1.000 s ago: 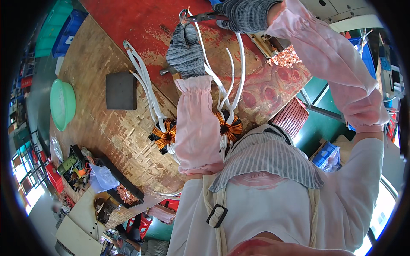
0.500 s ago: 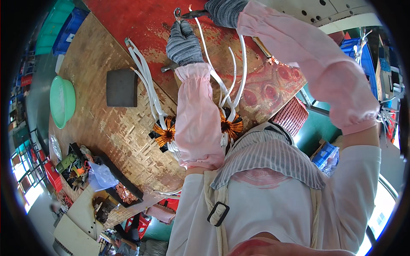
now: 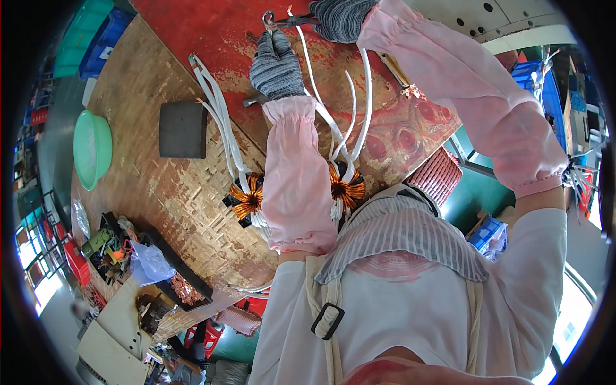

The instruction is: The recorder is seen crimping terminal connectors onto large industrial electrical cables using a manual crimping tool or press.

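Observation:
At the far edge of the view my left hand (image 3: 277,69), in a grey knit glove, is closed in a pinch on a small metal ring terminal (image 3: 268,19). My right hand (image 3: 341,20), gloved alike, grips dark-handled pliers (image 3: 296,21), whose jaws reach the terminal just above my left fingertips. Whether a wire sits in the terminal is hidden. Two copper-wound coils, one left (image 3: 247,197) and one right (image 3: 346,186) of my left sleeve, have white-sleeved leads (image 3: 366,102) running away from me across the table.
A metal tool head (image 3: 255,101) shows beside my left wrist. On the worn wooden table (image 3: 138,135) are a dark square block (image 3: 183,129), a green bowl (image 3: 93,149) and a tray of tools and copper scraps (image 3: 187,289). A tool with a wooden handle (image 3: 393,67) lies under my right forearm.
My right hand and the pliers have shifted very slightly to the right. My left hand keeps its pinch on the ring terminal in nearly the same place.

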Demonstrator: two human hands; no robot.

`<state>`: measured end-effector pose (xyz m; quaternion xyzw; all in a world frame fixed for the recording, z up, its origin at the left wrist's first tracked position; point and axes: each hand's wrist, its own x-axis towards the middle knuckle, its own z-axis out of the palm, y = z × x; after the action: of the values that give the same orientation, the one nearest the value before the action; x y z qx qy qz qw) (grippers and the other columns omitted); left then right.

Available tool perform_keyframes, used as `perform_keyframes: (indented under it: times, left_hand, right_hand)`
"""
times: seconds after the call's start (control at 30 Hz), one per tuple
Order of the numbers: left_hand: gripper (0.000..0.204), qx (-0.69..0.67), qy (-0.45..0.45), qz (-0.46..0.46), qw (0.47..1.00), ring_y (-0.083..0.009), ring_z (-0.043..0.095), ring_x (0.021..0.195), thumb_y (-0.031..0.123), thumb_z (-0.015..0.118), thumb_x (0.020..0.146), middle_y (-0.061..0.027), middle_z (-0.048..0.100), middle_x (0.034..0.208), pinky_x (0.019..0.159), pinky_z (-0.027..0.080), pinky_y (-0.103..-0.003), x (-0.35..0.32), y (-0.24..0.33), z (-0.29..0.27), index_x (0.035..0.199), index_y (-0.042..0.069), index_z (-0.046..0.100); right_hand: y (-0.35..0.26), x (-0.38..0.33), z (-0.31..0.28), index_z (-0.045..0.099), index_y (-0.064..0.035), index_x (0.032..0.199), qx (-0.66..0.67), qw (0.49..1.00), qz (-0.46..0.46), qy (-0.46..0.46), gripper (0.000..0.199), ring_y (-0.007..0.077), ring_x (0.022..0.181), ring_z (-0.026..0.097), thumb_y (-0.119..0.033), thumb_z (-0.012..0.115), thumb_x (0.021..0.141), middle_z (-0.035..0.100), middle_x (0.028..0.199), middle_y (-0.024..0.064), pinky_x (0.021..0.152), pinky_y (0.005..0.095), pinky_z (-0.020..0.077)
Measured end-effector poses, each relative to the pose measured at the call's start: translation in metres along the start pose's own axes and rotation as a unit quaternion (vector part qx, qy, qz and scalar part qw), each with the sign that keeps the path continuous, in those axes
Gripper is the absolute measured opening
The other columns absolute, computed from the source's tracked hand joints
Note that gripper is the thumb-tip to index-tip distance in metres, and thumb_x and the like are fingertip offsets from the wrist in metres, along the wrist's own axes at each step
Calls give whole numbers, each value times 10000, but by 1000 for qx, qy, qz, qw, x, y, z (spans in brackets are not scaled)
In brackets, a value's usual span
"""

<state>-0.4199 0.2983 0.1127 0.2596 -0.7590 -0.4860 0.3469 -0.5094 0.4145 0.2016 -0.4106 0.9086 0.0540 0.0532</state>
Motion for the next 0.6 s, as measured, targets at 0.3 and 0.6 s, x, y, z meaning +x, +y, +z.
perform_keyframes:
  times: [0.3,0.6]
  left_hand:
    - [245,106,-4,100,989,-115,585,536,215,534,855,-66,612,651,493,467,-250,-7,26,-3,983,15,594]
    - [204,70,-4,56,996,-100,525,517,182,537,852,-39,569,640,473,436,-226,6,-3,10,947,13,599]
  right_hand:
    - [7,0,-3,567,-102,955,-3,1000,2,8,286,237,533,525,-340,547,797,550,634,94,499,362,417]
    - [2,4,-3,569,-96,941,-3,1000,-9,16,276,246,543,532,-323,547,784,553,633,99,503,373,419]
